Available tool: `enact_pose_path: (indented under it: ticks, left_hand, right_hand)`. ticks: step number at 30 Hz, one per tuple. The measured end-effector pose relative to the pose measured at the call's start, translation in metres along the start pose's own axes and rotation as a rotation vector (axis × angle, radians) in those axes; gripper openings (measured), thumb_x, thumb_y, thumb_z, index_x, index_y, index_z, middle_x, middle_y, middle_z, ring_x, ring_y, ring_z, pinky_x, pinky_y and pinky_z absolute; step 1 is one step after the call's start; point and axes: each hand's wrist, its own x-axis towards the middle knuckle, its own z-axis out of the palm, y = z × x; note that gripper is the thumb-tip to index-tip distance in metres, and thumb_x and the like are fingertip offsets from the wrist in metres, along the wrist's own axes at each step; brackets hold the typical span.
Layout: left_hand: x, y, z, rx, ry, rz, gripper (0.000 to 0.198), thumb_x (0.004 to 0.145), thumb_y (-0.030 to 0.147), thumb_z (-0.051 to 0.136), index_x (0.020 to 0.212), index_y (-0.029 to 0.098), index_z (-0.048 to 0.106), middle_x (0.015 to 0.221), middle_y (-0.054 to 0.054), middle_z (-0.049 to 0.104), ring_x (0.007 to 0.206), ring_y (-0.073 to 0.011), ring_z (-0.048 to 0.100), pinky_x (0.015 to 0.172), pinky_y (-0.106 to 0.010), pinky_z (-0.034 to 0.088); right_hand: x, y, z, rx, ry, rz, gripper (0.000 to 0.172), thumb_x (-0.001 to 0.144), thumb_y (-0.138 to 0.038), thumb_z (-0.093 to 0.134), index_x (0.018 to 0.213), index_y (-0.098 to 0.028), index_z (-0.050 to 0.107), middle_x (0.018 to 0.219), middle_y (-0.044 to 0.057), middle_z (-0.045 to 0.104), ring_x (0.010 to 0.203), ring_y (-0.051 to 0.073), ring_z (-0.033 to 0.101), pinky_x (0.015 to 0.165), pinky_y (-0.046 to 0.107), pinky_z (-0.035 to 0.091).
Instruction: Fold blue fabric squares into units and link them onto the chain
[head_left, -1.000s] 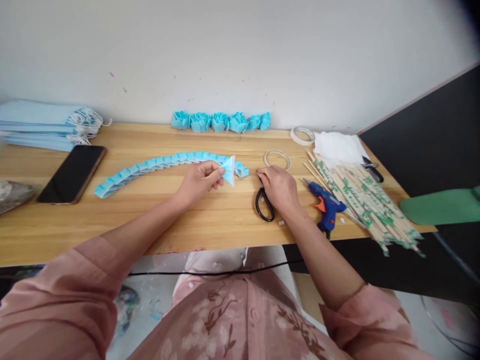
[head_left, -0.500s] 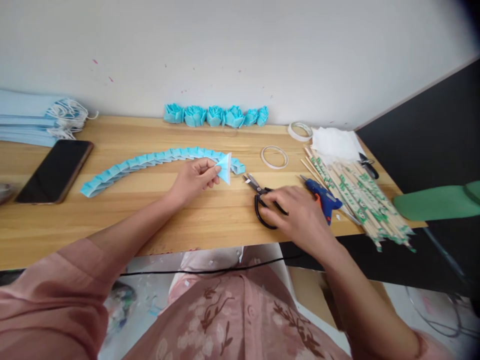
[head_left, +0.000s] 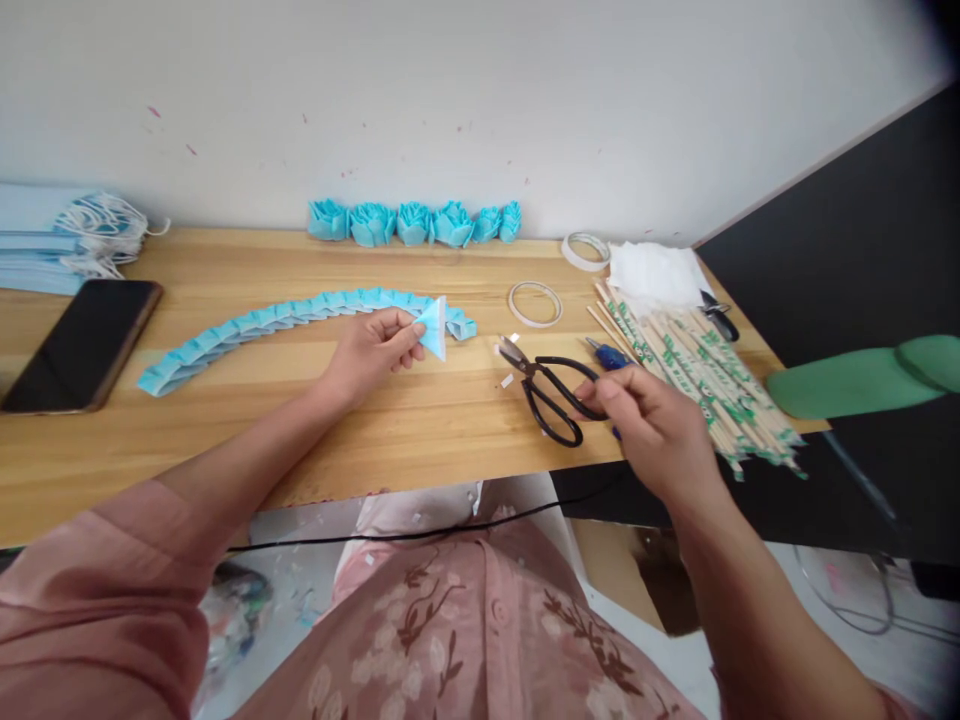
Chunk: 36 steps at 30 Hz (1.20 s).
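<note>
My left hand (head_left: 366, 352) pinches a small folded triangle (head_left: 433, 332) of light-blue sheet with a white edge, over the table. Behind it, a long curved row of folded light-blue pieces (head_left: 259, 323) lies on the wood. With thumb and fingers, my right hand (head_left: 660, 425) grips one black handle loop of the scissors (head_left: 531, 369). Their blades point up and to the left, and a little apart from them lie small white scraps (head_left: 507, 380). A blue glue gun (head_left: 609, 354) is mostly hidden behind my right hand.
Blue flowers (head_left: 373, 224) line the wall. Two tape rolls (head_left: 587, 252), a white sheet stack (head_left: 652, 275) and wrapped chopsticks (head_left: 709, 385) lie on the right, beside a green bottle (head_left: 862, 380). A phone (head_left: 79, 345) and stacked face masks (head_left: 37, 245) are at left.
My right hand has closed on a scissor handle and moved right, turning the scissors and baring scraps near the blades. My left hand keeps its pinch. The whole view has shifted slightly.
</note>
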Motion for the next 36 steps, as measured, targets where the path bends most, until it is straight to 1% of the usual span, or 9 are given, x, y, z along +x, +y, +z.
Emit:
enact_pose_path:
  ticks: [2, 4, 6, 9, 11, 13, 19, 23, 36]
  left_hand:
    - [0.000, 0.000, 0.000, -0.005, 0.003, 0.002, 0.033, 0.083, 0.047, 0.070, 0.073, 0.018, 0.060, 0.065, -0.001, 0.066, 0.051, -0.0085, 0.052, 0.051, -0.022, 0.041]
    - [-0.001, 0.002, 0.001, -0.013, 0.000, 0.004, 0.033, 0.083, 0.046, 0.071, 0.073, 0.017, 0.060, 0.064, -0.001, 0.066, 0.051, -0.0082, 0.051, 0.051, -0.022, 0.041]
    - [-0.001, 0.003, 0.002, -0.012, -0.001, 0.005, 0.034, 0.083, 0.046, 0.072, 0.072, 0.017, 0.060, 0.063, -0.001, 0.065, 0.050, -0.0078, 0.051, 0.051, -0.022, 0.041]
    - [-0.001, 0.003, 0.002, 0.003, 0.002, 0.012, 0.035, 0.083, 0.047, 0.072, 0.072, 0.017, 0.059, 0.063, 0.000, 0.065, 0.050, -0.0074, 0.051, 0.051, -0.021, 0.042]
    - [-0.001, 0.002, 0.002, 0.006, 0.005, 0.015, 0.034, 0.084, 0.047, 0.072, 0.073, 0.017, 0.060, 0.064, -0.001, 0.066, 0.050, -0.0074, 0.051, 0.051, -0.021, 0.042]
    - [-0.001, 0.001, 0.002, 0.002, 0.007, 0.013, 0.033, 0.084, 0.046, 0.072, 0.074, 0.017, 0.061, 0.064, -0.001, 0.067, 0.050, -0.0076, 0.052, 0.051, -0.021, 0.042]
    - [-0.002, 0.003, 0.002, 0.000, 0.007, 0.012, 0.029, 0.084, 0.042, 0.071, 0.072, 0.017, 0.061, 0.063, 0.000, 0.066, 0.050, -0.0078, 0.051, 0.051, -0.021, 0.042]
    - [-0.001, 0.003, 0.002, 0.007, -0.014, 0.017, 0.031, 0.085, 0.042, 0.070, 0.070, 0.018, 0.059, 0.062, 0.000, 0.064, 0.050, -0.0076, 0.050, 0.051, -0.021, 0.041]
    - [-0.001, 0.003, 0.004, -0.028, -0.021, -0.001, 0.032, 0.084, 0.043, 0.071, 0.071, 0.017, 0.058, 0.063, 0.000, 0.064, 0.051, -0.0065, 0.050, 0.052, -0.019, 0.042]
  right_hand:
    - [0.006, 0.012, 0.001, 0.234, -0.021, 0.180, 0.035, 0.093, -0.055, 0.054, 0.078, -0.024, 0.060, 0.081, 0.004, 0.073, 0.060, 0.018, 0.067, 0.056, 0.033, 0.056]
    - [0.008, 0.027, 0.005, 0.236, 0.003, 0.283, 0.039, 0.092, -0.059, 0.052, 0.076, -0.024, 0.057, 0.076, 0.004, 0.071, 0.052, 0.018, 0.063, 0.054, 0.036, 0.056]
    - [0.005, 0.036, 0.007, -0.034, 0.033, 0.208, 0.035, 0.094, -0.052, 0.052, 0.077, -0.022, 0.059, 0.076, 0.007, 0.071, 0.058, 0.022, 0.066, 0.059, 0.038, 0.055]
    - [0.001, 0.030, 0.009, -0.515, 0.082, -0.103, 0.025, 0.095, -0.036, 0.052, 0.098, -0.018, 0.069, 0.094, 0.015, 0.075, 0.083, 0.030, 0.071, 0.073, 0.042, 0.054]
    - [0.003, 0.018, 0.013, -0.597, 0.099, -0.266, 0.027, 0.097, -0.030, 0.050, 0.111, -0.016, 0.069, 0.107, 0.017, 0.074, 0.095, 0.030, 0.070, 0.081, 0.041, 0.053]
    - [0.010, 0.005, 0.023, -0.533, 0.050, -0.347, 0.024, 0.098, -0.026, 0.049, 0.107, -0.019, 0.070, 0.103, 0.012, 0.075, 0.095, 0.026, 0.070, 0.084, 0.037, 0.052]
    - [0.040, -0.012, 0.065, -0.454, -0.164, -0.296, 0.022, 0.098, -0.023, 0.051, 0.102, -0.021, 0.072, 0.099, 0.008, 0.073, 0.090, 0.023, 0.068, 0.077, 0.033, 0.047]
    - [0.047, -0.018, 0.074, -0.533, -0.233, -0.284, 0.020, 0.097, -0.023, 0.054, 0.105, -0.020, 0.072, 0.103, 0.009, 0.072, 0.095, 0.023, 0.067, 0.076, 0.032, 0.044]
    - [0.045, -0.019, 0.085, -0.862, -0.206, -0.465, 0.025, 0.100, -0.021, 0.048, 0.090, -0.019, 0.070, 0.092, 0.007, 0.071, 0.087, 0.020, 0.061, 0.057, 0.032, 0.025]
